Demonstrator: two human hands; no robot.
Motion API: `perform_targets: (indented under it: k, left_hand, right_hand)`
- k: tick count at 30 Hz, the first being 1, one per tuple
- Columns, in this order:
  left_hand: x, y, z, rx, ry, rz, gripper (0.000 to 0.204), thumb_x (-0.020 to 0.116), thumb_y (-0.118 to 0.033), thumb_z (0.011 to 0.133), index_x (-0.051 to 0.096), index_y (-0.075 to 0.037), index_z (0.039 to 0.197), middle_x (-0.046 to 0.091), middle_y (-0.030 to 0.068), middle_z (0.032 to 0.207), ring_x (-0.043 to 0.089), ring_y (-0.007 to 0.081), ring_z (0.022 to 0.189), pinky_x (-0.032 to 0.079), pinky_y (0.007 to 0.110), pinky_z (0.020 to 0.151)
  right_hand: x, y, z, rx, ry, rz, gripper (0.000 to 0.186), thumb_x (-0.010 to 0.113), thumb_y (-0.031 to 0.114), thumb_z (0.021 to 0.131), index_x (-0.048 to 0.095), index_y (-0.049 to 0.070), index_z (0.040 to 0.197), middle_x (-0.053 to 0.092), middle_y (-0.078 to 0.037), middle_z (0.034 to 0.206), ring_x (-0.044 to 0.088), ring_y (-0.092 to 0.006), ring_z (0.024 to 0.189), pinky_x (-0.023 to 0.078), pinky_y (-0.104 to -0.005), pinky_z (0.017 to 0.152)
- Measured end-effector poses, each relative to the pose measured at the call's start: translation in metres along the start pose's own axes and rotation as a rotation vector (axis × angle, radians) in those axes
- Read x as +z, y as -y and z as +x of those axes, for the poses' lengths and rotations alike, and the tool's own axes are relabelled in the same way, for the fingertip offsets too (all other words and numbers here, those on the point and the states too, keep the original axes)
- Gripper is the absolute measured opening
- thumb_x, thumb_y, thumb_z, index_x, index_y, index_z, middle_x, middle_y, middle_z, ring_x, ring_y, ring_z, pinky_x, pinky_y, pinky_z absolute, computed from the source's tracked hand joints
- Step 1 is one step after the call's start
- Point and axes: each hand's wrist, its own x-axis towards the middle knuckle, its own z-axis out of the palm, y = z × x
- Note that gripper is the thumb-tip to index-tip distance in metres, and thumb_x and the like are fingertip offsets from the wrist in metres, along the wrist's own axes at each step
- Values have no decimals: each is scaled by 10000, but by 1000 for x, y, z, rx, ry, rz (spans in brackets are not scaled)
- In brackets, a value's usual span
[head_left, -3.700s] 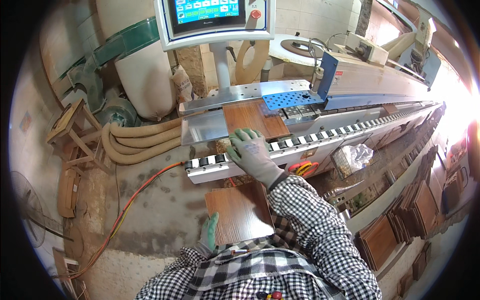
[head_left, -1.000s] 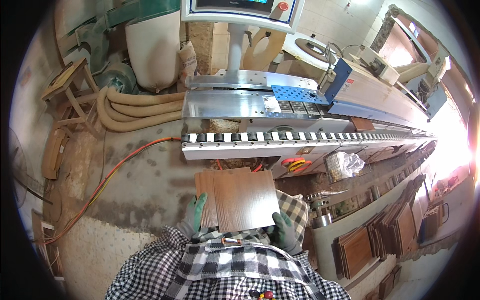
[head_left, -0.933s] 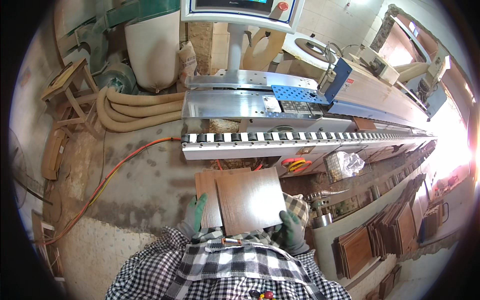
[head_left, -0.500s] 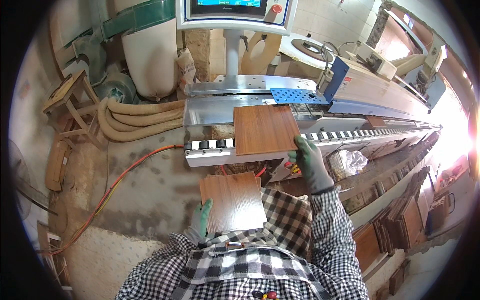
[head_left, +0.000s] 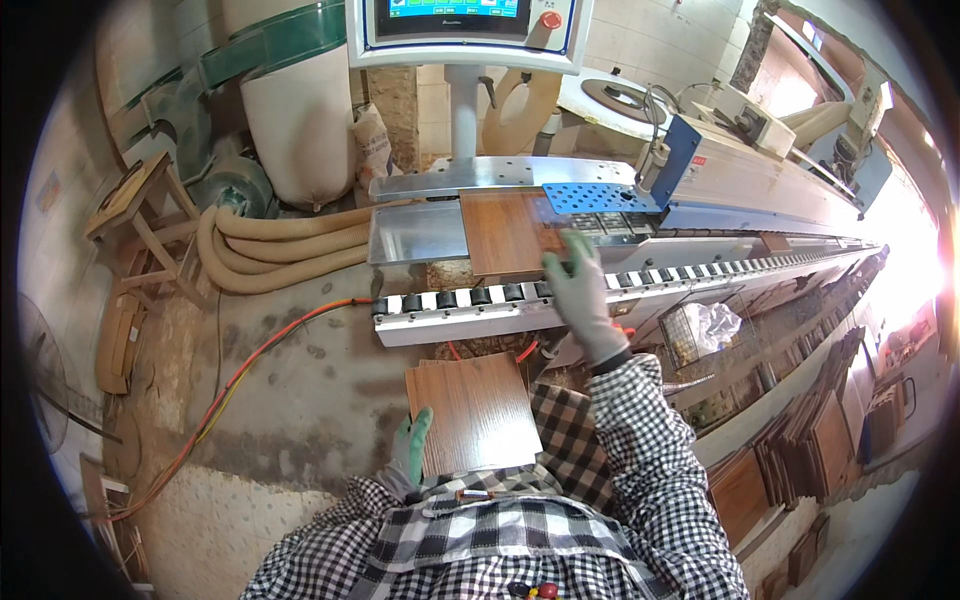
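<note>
My left hand [head_left: 412,440], in a grey-and-green glove, holds a small stack of brown wood-grain panels [head_left: 475,410] against my lap, its thumb lying over the top one. Another brown panel [head_left: 500,235] lies flat on the metal bed of a long machine, its far right corner close to the blue perforated plate [head_left: 592,198]. My gloved right hand [head_left: 582,292] reaches over the roller rail to that panel's near right corner. Its thumb and fingers are apart, the fingertips at the panel's edge; whether they press on it is hard to see.
A white roller rail [head_left: 480,320] runs along the machine's near side. Above the bed stands a control screen [head_left: 455,25] with a red button. Ribbed hoses [head_left: 290,250] and a wooden stool [head_left: 150,215] are at left; an orange hose [head_left: 260,355] crosses the floor. Panels [head_left: 800,450] lean at right.
The panel on the machine has slid away from me, off the roller rail and onto the metal bed. My right hand has followed it forward and left, its fingers loosened. My left hand keeps the stack.
</note>
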Motion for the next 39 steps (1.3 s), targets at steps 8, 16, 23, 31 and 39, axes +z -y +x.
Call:
perform_targets:
  k: [8, 16, 23, 31, 39]
  left_hand:
    - [-22, 18, 13, 17, 60, 37, 591, 617, -477, 1015, 500, -29, 1382, 671, 106, 1181, 732, 226, 986, 653, 393, 807]
    - [-24, 17, 14, -43, 81, 6, 571, 581, -455, 1037, 478, -21, 1394, 664, 135, 1206, 726, 260, 1015, 651, 423, 842]
    - [-29, 23, 15, -11, 8, -32, 504, 623, -390, 1031, 543, -14, 1357, 658, 61, 1157, 669, 166, 986, 579, 333, 842]
    - [-21, 14, 8, 19, 28, 55, 538, 613, -404, 1031, 527, 6, 1368, 664, 88, 1184, 685, 189, 994, 590, 344, 847]
    - [-20, 15, 10, 10, 32, 1, 552, 598, -417, 1037, 522, 15, 1372, 673, 100, 1191, 705, 201, 989, 609, 344, 849]
  right_hand:
    - [49, 76, -3, -320, 268, -211, 337, 634, 326, 944, 682, 65, 1151, 659, -128, 1189, 568, -330, 1203, 400, -508, 1055]
    - [63, 66, -6, -273, 208, -229, 381, 635, 331, 943, 682, 101, 1243, 663, -116, 1215, 566, -320, 1227, 377, -496, 1102]
    - [56, 55, -4, -267, 180, -272, 404, 668, 355, 921, 689, 137, 1260, 656, -112, 1237, 559, -309, 1240, 367, -491, 1111]
    - [32, 33, 3, -181, 245, -332, 429, 631, 414, 934, 684, 145, 1264, 648, -121, 1306, 536, -304, 1283, 335, -489, 1113]
    - [11, 5, 7, -131, 227, -412, 456, 632, 437, 932, 692, 142, 1274, 649, -118, 1322, 550, -305, 1275, 323, -485, 1135]
